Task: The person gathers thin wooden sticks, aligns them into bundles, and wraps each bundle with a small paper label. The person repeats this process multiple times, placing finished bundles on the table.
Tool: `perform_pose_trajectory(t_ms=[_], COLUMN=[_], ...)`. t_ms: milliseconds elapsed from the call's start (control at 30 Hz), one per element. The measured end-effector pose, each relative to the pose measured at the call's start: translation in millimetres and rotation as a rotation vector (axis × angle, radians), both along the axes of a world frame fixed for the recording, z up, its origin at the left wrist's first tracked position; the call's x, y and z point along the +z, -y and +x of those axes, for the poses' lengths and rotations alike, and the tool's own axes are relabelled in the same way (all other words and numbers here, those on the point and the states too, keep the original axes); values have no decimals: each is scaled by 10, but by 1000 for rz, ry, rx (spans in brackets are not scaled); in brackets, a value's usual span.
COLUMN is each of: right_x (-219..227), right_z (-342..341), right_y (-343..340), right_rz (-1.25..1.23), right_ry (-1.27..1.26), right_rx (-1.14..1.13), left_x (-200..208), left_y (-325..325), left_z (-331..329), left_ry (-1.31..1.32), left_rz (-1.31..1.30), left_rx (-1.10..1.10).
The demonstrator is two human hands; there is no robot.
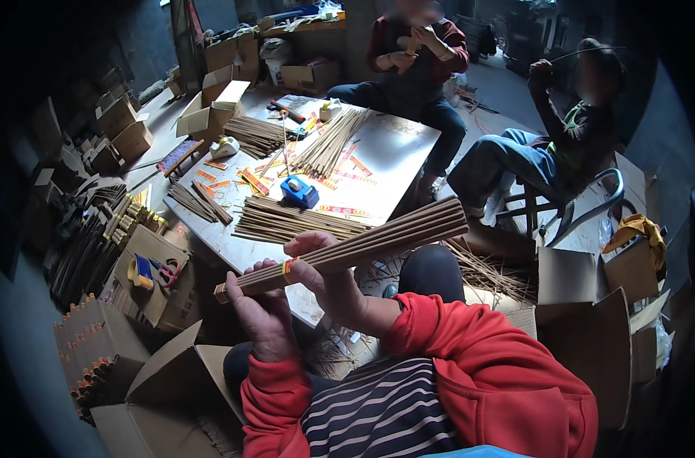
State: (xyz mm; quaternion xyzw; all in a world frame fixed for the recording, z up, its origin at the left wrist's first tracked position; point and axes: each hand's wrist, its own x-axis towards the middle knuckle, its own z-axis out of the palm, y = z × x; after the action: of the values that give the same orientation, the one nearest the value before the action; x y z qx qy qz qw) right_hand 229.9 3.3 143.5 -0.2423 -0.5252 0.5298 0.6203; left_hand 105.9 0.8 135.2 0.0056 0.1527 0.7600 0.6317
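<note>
Both my hands hold a bundle of thin brown incense sticks (378, 240), slanting up to the right over my lap. My left hand (265, 320) is closed round its lower left end, where a small red and yellow band shows. My right hand (328, 278) grips the bundle a little further up, at another red and yellow paper band (288, 270). Just beyond, on the white table (412, 145), lie a pile of loose sticks (286, 221), a blue tape dispenser (298, 191) and red and yellow paper labels (344, 211).
One person (416, 61) sits across the table, handling something pale; another (569, 130) sits at the right, an arm raised. Open cardboard boxes (172, 382) stand on both sides of me. Scissors (169, 272) and a tape roll (141, 271) lie on a carton at the left.
</note>
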Motion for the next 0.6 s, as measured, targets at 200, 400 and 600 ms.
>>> perform_pose_trajectory(t_ms=[200,400,600], right_x=[291,205,-152], right_z=[-218,-680,-944], right_y=[-526,-884,-1027], right_rz=[-19,106,34], right_ry=[31,178,343], right_rx=[50,128,146], left_x=[-425,-75,-132], left_y=[86,51,-117], left_z=[-233,-835,-1128], left_ry=[-457,-665,-748], left_rz=[-5,24,40], left_rx=[-597,-240,-127])
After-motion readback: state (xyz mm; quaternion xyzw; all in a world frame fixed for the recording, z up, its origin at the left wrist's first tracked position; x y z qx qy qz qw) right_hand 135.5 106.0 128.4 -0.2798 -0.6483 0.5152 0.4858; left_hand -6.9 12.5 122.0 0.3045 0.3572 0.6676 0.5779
